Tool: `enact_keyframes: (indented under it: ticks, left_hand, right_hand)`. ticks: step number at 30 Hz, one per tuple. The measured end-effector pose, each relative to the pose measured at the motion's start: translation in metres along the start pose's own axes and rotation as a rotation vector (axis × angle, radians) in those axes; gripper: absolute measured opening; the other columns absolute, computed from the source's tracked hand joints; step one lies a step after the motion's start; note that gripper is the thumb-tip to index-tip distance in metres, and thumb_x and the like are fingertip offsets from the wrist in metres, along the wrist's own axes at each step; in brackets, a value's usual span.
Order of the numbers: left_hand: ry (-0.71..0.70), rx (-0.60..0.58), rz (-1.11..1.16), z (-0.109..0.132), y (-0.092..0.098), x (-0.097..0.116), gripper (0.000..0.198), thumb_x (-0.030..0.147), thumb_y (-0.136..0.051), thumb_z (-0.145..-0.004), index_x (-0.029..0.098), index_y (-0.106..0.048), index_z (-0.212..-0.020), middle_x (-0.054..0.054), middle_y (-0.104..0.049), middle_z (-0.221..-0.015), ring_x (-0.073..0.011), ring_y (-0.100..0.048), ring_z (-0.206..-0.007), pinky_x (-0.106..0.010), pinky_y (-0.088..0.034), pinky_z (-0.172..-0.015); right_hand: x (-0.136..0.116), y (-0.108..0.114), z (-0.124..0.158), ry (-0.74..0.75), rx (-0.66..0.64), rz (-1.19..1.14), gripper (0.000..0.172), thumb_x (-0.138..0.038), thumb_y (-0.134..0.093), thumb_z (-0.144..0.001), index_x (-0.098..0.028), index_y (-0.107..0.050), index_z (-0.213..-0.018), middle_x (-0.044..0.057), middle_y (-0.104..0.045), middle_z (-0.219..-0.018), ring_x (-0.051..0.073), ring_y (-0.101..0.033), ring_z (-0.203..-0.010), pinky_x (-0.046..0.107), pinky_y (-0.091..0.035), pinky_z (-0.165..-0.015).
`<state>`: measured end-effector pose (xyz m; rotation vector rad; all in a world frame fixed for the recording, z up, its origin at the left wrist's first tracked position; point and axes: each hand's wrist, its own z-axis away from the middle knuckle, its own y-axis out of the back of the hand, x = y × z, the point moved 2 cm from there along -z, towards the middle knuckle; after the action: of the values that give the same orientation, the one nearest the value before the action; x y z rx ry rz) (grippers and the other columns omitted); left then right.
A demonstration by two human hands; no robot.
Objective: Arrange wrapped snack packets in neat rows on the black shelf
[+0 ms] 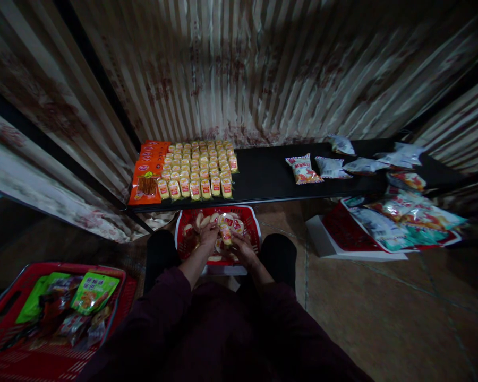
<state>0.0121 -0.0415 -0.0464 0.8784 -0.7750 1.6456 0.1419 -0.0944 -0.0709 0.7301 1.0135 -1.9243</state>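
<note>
Between my knees stands a red basket with a white rim, holding several pale, round-ended snack cakes in clear wrappers. My right hand is in the basket, its fingers closed on a yellow wrapped snack cake with a red label, tilted upright. Close by on the left, my left hand reaches over the loose cakes with curled fingers; what lies in its fingertips is hidden. Just beyond the basket, rows of similar yellow wrapped cakes stand packed together on a black shelf.
Orange snack packets lie at the shelf's left end. Several chip bags are spread along its right half. A red basket of chip bags sits on the floor at right. Another red basket with green pouches is at lower left. Pleated curtain hangs behind.
</note>
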Motion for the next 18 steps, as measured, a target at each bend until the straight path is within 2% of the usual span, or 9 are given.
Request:
enact_keyframes:
  ticks: [4,8,12,15,18]
  left_hand:
    - [-0.004,-0.017,0.036,0.002,-0.001,-0.001,0.022,0.013,-0.064,-0.074,0.014,-0.067,-0.095,-0.006,-0.07,-0.089,-0.0105,-0.064,-0.067,-0.023,-0.052,-0.067]
    - [-0.022,-0.044,0.01,0.007,-0.004,-0.004,0.024,0.006,-0.06,-0.072,0.015,-0.065,-0.093,-0.006,-0.07,-0.091,-0.0117,-0.065,-0.074,-0.024,-0.053,-0.072]
    - [-0.064,-0.018,-0.081,0.013,-0.006,-0.004,0.027,0.002,-0.06,-0.068,0.015,-0.066,-0.091,-0.007,-0.071,-0.094,-0.0145,-0.066,-0.083,-0.027,-0.052,-0.078]
    - [-0.085,-0.015,-0.182,0.015,-0.008,-0.004,0.025,0.004,-0.062,-0.069,0.015,-0.067,-0.091,-0.008,-0.071,-0.096,-0.0171,-0.066,-0.088,-0.03,-0.051,-0.082]
    - [-0.098,-0.016,-0.26,0.018,-0.011,-0.004,0.027,0.003,-0.061,-0.07,0.016,-0.067,-0.093,-0.008,-0.071,-0.099,-0.0171,-0.065,-0.094,-0.028,-0.049,-0.085]
  right_hand:
    - [-0.001,-0.002,-0.001,-0.011,-0.009,-0.005,0.041,-0.036,-0.079,-0.059,-0.02,-0.065,-0.094,0.007,-0.073,-0.086,0.024,-0.07,-0.076,0.036,-0.057,-0.067]
    - [0.0,-0.001,-0.004,-0.011,0.032,-0.036,0.043,-0.034,-0.082,-0.053,-0.02,-0.066,-0.09,0.005,-0.072,-0.082,0.021,-0.069,-0.072,0.033,-0.057,-0.063]
    - [0.004,0.001,-0.008,0.055,0.052,-0.023,0.045,-0.039,-0.083,-0.052,-0.02,-0.068,-0.09,0.005,-0.072,-0.084,0.021,-0.069,-0.074,0.031,-0.056,-0.063]
    - [0.008,0.006,-0.014,0.136,0.102,0.014,0.049,-0.043,-0.083,-0.05,-0.019,-0.069,-0.091,0.005,-0.073,-0.091,0.021,-0.068,-0.081,0.032,-0.055,-0.068]
    - [0.011,0.011,-0.02,0.204,0.138,0.053,0.052,-0.047,-0.083,-0.05,-0.019,-0.07,-0.092,0.006,-0.073,-0.096,0.022,-0.067,-0.088,0.032,-0.054,-0.074]
